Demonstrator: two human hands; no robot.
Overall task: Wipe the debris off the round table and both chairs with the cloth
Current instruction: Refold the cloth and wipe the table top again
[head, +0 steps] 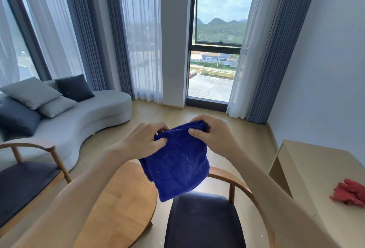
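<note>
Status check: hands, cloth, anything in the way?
Left hand and right hand both pinching blue cloth, held up above round table and chair. No wiping contact. Nothing in the way.

Bright daylight room, pale wood floor (213, 121). Curvy grey sofa (88, 117) on the left with grey and dark cushions (74, 88). Tall far window (219, 36) showing hills, blue-grey curtains (276, 50) either side, beige desk (316, 170) near right.
</note>
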